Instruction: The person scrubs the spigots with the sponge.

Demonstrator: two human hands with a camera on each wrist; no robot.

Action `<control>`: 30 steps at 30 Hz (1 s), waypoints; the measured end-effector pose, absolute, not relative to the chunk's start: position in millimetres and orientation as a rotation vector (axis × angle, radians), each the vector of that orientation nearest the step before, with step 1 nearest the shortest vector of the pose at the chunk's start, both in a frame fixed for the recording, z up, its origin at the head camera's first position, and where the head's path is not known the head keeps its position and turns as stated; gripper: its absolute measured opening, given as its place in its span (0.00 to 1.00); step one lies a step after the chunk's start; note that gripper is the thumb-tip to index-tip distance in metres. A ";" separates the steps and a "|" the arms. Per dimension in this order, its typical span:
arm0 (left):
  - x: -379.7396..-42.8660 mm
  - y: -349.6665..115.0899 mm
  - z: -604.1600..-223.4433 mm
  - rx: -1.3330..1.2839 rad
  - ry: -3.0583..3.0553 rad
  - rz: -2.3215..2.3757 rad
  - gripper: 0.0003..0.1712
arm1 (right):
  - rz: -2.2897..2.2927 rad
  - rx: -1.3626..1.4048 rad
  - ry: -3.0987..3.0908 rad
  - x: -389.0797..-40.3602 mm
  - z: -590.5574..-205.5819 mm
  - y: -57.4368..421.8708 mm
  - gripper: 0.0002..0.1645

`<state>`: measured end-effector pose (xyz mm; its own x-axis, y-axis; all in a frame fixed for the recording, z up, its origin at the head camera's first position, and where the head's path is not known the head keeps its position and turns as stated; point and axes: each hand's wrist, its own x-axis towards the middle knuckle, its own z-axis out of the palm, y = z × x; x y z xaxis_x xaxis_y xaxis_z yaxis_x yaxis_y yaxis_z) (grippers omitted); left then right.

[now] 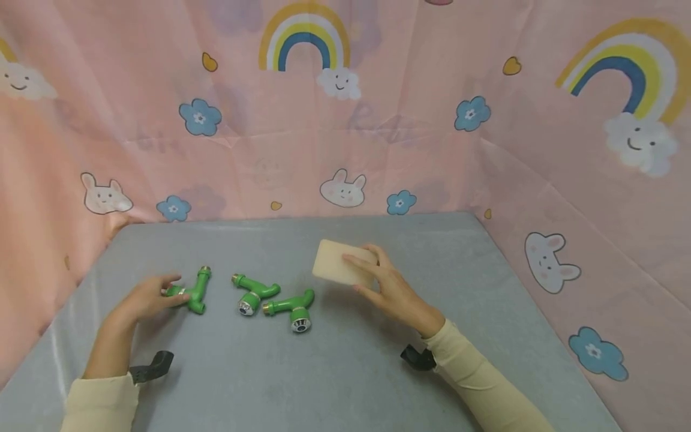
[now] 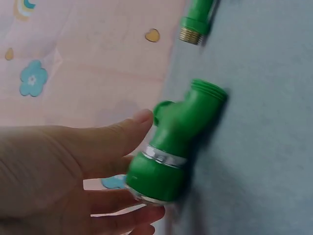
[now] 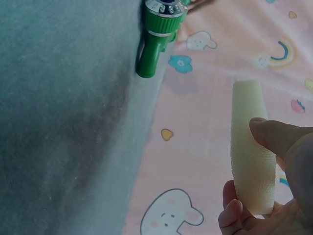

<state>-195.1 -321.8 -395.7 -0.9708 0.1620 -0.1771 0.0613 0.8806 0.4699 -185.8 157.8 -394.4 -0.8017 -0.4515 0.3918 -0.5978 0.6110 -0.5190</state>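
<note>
At the left of the head view, my left hand (image 1: 147,299) grips a green plastic tap (image 1: 197,293) by its capped end. In the left wrist view, the thumb lies against the body of this tap (image 2: 182,125) and the fingers are around its cap. My right hand (image 1: 398,295) holds a cream sponge (image 1: 336,263) above the table, right of centre. The right wrist view shows that sponge (image 3: 250,142) edge-on, pinched between thumb and fingers. Two more green taps, a left one (image 1: 260,288) and a right one (image 1: 296,303), lie side by side between the hands.
A grey cloth-covered table (image 1: 345,372) lies beneath everything. Pink printed fabric (image 1: 410,162) hangs behind it and along both sides. Black camera mounts, a left one (image 1: 156,366) and a right one (image 1: 417,358), stick out at the wrists.
</note>
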 end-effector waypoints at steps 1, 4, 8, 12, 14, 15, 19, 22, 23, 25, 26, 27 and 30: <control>-195.5 -322.7 -398.2 0.164 2.840 0.701 0.35 | 0.969 0.864 -2.613 -185.8 -393.6 157.9 0.36; -196.0 -323.3 -403.8 0.121 2.840 0.724 0.32 | 0.984 0.862 -2.601 -185.4 -391.1 158.3 0.37; -195.7 -322.6 -406.6 0.064 2.851 0.769 0.30 | 0.998 0.863 -2.602 -184.4 -389.8 159.5 0.37; -195.1 -318.0 -406.9 -0.007 2.818 0.939 0.30 | 1.002 0.847 -2.602 -183.6 -390.4 161.4 0.37; -194.6 -314.7 -405.7 -0.040 2.789 1.073 0.30 | 0.999 0.842 -2.592 -183.6 -390.4 162.3 0.37; -194.1 -312.6 -404.9 -0.055 2.774 1.140 0.31 | 0.997 0.842 -2.590 -183.6 -390.4 162.7 0.37; -191.2 -300.4 -401.3 -0.042 2.764 1.345 0.32 | 0.990 0.857 -2.588 -183.2 -390.5 163.0 0.37; -191.4 -283.1 -398.5 0.024 2.752 1.479 0.31 | 0.990 0.860 -2.592 -182.3 -389.4 162.5 0.36; -191.7 -276.3 -397.3 0.048 2.738 1.523 0.30 | 0.992 0.860 -2.593 -182.0 -388.7 162.2 0.36; -191.9 -262.7 -394.5 0.093 2.705 1.586 0.30 | 0.991 0.858 -2.599 -181.5 -387.7 162.0 0.36; -192.0 -257.0 -393.0 0.114 2.683 1.609 0.30 | 0.989 0.857 -2.600 -181.4 -387.3 161.9 0.36; -192.3 -252.2 -391.7 0.133 2.664 1.629 0.30 | 0.986 0.855 -2.599 -181.2 -387.0 161.8 0.36; -192.2 -242.1 -387.7 0.179 2.613 1.654 0.31 | 0.986 0.864 -2.590 -180.7 -386.8 161.0 0.36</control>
